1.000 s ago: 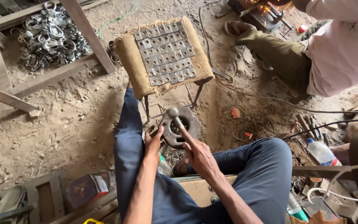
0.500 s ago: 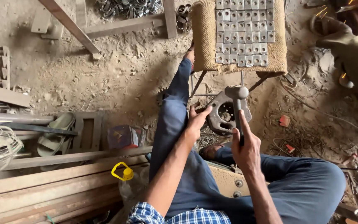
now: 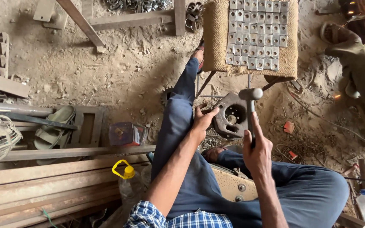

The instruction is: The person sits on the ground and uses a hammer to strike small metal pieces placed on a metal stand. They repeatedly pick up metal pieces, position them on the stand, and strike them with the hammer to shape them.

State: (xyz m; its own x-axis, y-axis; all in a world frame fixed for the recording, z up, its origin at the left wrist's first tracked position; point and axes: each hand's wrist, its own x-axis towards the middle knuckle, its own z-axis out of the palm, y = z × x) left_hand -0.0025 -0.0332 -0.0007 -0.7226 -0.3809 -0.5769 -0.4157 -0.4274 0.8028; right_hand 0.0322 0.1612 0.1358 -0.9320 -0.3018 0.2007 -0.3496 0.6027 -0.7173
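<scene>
**Hammering on the round metal block**

Gripping the hammer by its handle, the right hand is closed tight around it, with the head raised just over the upper right edge of the round metal block. The left hand rests half open against the block's left edge, fingers spread; whether it pins a small piece there is hard to tell. The block sits on the sandy ground between the person's legs, just below the near edge of the burlap-covered stool with its rows of square metal plates. A good strike probably needs the fingers kept off the block's face, a steady brace, and a short, square blow.
</scene>
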